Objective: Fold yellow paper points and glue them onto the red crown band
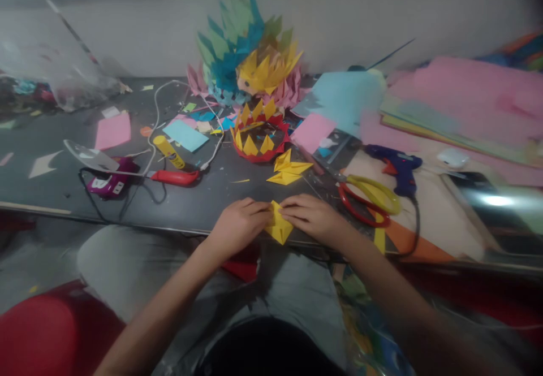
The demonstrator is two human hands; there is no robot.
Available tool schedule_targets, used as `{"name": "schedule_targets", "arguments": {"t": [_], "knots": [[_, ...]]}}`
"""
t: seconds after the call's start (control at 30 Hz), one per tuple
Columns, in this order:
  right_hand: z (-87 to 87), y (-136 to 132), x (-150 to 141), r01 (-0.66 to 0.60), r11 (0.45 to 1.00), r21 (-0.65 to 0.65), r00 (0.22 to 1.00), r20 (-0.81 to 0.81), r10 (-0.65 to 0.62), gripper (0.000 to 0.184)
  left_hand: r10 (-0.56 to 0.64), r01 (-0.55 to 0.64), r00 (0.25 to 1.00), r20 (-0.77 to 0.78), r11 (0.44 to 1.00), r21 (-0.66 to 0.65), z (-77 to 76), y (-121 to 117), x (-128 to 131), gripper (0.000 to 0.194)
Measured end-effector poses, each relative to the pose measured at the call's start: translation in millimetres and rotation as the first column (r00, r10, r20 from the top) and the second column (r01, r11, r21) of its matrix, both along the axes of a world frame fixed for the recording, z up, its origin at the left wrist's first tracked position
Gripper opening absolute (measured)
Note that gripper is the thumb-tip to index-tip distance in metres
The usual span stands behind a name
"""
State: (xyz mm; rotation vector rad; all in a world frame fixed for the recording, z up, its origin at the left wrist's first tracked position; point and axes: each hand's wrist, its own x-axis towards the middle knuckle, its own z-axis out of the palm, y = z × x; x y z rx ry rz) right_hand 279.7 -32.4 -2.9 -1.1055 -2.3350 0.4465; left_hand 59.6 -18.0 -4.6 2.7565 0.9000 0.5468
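Note:
At the table's front edge, a folded yellow origami piece (280,230) is held between both hands. My left hand (244,220) pinches its left side, and my right hand (311,216) has its fingers closed on the right side. Just beyond them lie several folded yellow paper pieces (291,168). Behind these sits a red paper ring (254,157) with yellow points standing around it. Farther back, against the wall, stands a large layered paper model (237,62) in blue, green, yellow and pink.
Scissors (369,195) with red and yellow handles and a blue glue gun (401,169) lie to the right, near a phone (487,206). Left are a glue stick (169,152), a red-handled tool (176,177) and a purple power strip (112,177). Coloured sheets (458,104) pile up at right.

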Motion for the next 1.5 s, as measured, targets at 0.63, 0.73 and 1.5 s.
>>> {"name": "schedule_targets", "arguments": {"t": [0.63, 0.73, 1.5], "knots": [[-8.4, 3.6, 2.6, -0.054, 0.987, 0.148, 0.998, 0.023, 0.051, 0.027, -0.052, 0.054, 0.998, -0.024, 0.995, 0.087, -1.3, 2.8, -0.6, 0.016], [-7.8, 3.7, 3.0, -0.066, 0.981, 0.183, 0.998, 0.035, 0.061, 0.028, -0.057, 0.061, 0.998, -0.041, 0.993, 0.104, 0.0, 3.5, -0.3, 0.016], [28.3, -3.4, -9.0, 0.114, 0.992, -0.056, 0.947, 0.307, -0.092, 0.040, 0.016, -0.024, 0.970, -0.243, 0.999, -0.030, 21.3, -18.1, 14.8, 0.069]]}}
